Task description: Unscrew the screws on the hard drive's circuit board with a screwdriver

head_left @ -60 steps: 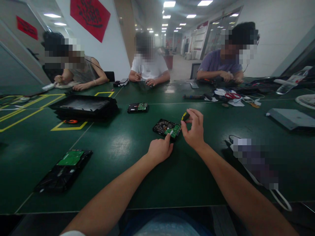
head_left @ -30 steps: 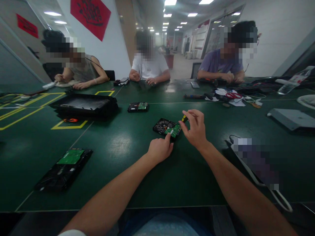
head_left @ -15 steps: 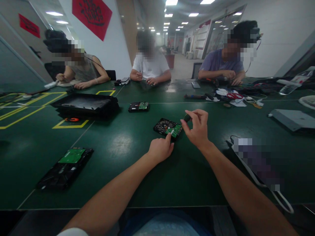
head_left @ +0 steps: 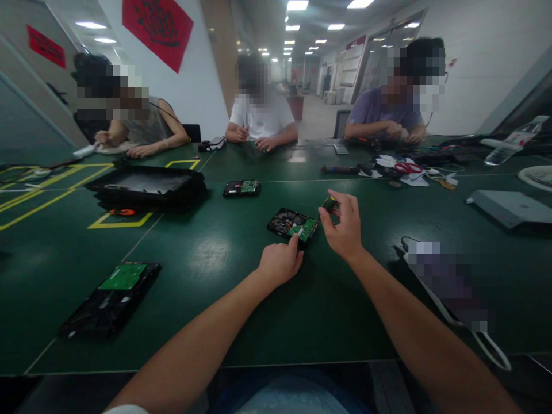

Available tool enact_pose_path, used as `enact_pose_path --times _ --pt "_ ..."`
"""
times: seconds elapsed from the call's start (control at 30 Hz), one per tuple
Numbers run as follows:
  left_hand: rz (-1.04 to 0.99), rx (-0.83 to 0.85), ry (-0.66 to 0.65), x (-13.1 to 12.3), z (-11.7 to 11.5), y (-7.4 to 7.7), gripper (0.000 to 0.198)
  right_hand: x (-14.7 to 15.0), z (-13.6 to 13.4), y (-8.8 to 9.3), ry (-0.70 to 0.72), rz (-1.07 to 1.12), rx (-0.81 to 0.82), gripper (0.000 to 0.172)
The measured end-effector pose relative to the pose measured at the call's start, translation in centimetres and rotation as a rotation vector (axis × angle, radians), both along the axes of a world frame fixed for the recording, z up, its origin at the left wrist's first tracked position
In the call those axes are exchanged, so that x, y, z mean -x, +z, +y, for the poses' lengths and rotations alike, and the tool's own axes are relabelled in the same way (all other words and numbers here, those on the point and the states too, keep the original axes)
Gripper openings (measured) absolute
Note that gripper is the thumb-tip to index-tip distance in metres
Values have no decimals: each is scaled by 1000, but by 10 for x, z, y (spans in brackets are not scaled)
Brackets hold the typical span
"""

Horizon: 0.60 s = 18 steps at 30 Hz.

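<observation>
A hard drive lies on the green table with its green circuit board facing up. My left hand steadies its near edge, the index finger pressed on the board and the other fingers curled in. Above the drive's right end, my right hand is closed around a short screwdriver with a dark green and yellow handle. The screwdriver's shaft slants down toward the board's right corner; whether its tip touches a screw is too small to tell.
Another hard drive sits farther back, and a larger one at front left. Black stacked trays stand left. On the right are a blurred-out phone-like object, a grey box and a bottle. Three people sit opposite.
My right hand's fingers have shifted on the screwdriver handle, so more of its yellow end shows. My left hand keeps its place on the hard drive. The view has moved slightly.
</observation>
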<state>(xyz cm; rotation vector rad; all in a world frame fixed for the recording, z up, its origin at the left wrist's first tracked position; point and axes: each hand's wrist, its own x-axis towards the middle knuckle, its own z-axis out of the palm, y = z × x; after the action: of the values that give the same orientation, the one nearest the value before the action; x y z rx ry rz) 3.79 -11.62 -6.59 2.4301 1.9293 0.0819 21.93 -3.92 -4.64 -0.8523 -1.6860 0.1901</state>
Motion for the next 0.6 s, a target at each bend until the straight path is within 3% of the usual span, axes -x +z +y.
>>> enact_pose_path --times 0.2,0.47,0.6 --pt "-2 11 1 1 0 0 56 7 6 -6 371 347 275 35" --pt "8 31 9 0 -1 3 57 9 4 1 509 463 418 30" --pt "8 15 3 1 -1 3 57 11 1 6 546 539 491 38"
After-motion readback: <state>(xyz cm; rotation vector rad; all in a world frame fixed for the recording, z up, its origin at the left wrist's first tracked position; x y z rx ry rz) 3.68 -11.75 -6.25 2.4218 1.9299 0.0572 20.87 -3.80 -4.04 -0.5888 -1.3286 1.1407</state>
